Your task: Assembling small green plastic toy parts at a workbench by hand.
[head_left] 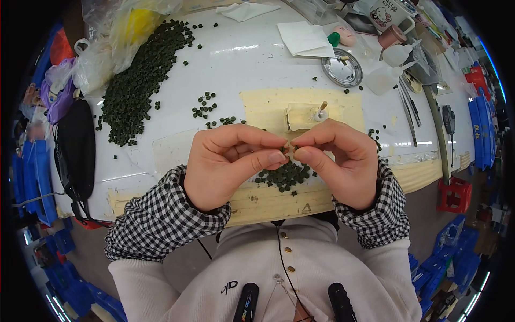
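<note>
My left hand (228,161) and my right hand (343,161) meet fingertip to fingertip above the near edge of the table, thumb against forefinger on each. A small dark green piece shows at the fingertips of both; their exact shape is too small to make out. Just below the hands lies a small pile of dark green pieces (287,178). Behind the right hand stands a small pale block (300,118) with a short stick (323,106) upright in it, on a yellowish sheet (263,102). More loose green pieces (204,104) lie beyond my left hand.
A big heap of dark green pieces (145,86) spreads at the far left beside plastic bags (102,59) and a black pouch (75,155). To the right are a round metal dish (343,70), tissues (303,40), squeeze bottles (397,55), tweezers (407,115) and a white mug (383,15).
</note>
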`<state>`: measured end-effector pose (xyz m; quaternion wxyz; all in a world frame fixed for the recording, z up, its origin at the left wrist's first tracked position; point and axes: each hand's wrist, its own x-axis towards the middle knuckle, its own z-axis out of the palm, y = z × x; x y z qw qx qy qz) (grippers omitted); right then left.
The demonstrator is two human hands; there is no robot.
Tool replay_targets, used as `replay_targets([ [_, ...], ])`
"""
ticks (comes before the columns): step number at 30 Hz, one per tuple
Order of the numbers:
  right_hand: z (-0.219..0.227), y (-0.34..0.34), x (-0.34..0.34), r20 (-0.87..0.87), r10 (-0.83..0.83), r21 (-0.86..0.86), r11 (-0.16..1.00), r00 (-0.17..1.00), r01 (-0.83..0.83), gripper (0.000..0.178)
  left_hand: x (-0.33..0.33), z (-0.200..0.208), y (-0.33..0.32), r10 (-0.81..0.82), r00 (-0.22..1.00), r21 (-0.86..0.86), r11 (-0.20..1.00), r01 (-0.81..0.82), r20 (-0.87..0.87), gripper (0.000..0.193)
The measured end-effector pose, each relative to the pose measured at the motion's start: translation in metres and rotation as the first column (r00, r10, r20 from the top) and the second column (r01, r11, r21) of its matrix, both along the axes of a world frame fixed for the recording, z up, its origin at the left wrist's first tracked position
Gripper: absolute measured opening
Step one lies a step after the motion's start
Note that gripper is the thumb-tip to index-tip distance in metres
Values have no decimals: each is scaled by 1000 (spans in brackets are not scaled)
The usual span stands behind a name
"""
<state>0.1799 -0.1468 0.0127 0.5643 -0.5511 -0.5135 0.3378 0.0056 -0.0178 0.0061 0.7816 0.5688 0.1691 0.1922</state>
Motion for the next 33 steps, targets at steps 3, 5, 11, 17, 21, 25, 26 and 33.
replay_targets([
  [3,-2,1,-3,-74,0,-23,1000,997,-2,11,-1,1,-2,19,999,-35,999,-18,29,14],
  [5,-2,2,-5,-105,2,-34,999,995,-6,11,-2,0,-1,-19,998,-60,998,22,59,15],
  [11,0,3,-8,-60,-13,-54,998,998,10,11,-4,1,-1,-11,998,-26,1000,12,57,16],
  [17,0,4,-11,104,-48,36,998,993,44,17,-1,1,-3,74,995,52,996,-77,65,16],
  [21,1,5,-9,213,-47,66,997,976,34,22,-2,0,-1,104,993,278,954,-116,58,19],
  [25,0,5,-11,268,-57,84,996,962,36,26,-2,4,-2,131,991,346,928,-136,37,20],
  [26,0,5,-12,286,-58,91,995,957,33,27,-1,5,-2,136,990,354,924,-141,38,20],
  [33,-1,5,-14,355,-82,140,990,931,34,30,-4,4,3,94,995,375,923,-81,-16,18],
])
